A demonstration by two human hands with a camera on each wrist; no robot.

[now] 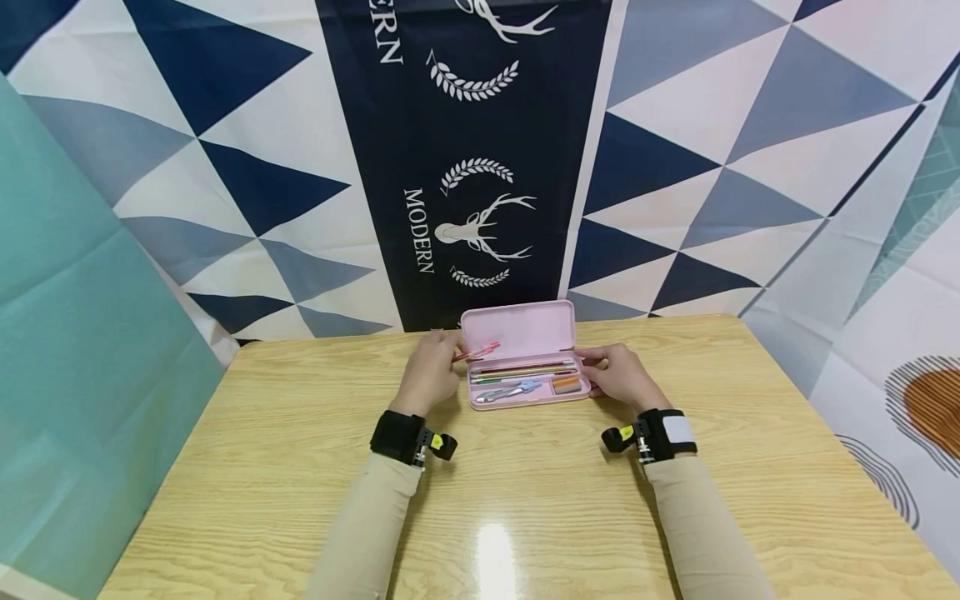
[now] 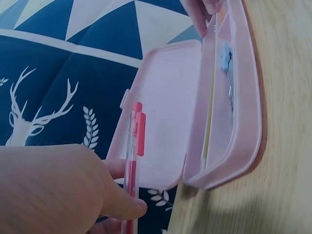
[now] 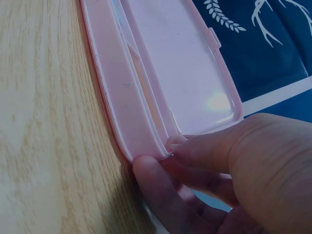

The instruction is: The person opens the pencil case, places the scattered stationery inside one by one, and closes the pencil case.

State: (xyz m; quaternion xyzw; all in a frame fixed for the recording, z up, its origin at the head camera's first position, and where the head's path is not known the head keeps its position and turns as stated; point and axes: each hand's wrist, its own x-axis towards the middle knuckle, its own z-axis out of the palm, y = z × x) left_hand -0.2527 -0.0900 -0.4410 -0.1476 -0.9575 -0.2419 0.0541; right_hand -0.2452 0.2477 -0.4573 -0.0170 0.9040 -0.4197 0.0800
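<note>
A pink pencil case lies with its lid raised near the back edge of the table. My left hand pinches a clear pen with a red refill and pink clip, beside the case's left end. At the opposite end, my right hand grips the case, its thumb and fingers about the corner in the right wrist view. Inside the case, several pencils lie along the back. A drawing compass with a light blue part sits in front of them. An orange and grey eraser occupies the small right compartment.
The wooden table reaches toward me from the case. Behind it hangs a patterned cloth with triangles and deer heads, close to the raised lid. A teal cloth borders the left side.
</note>
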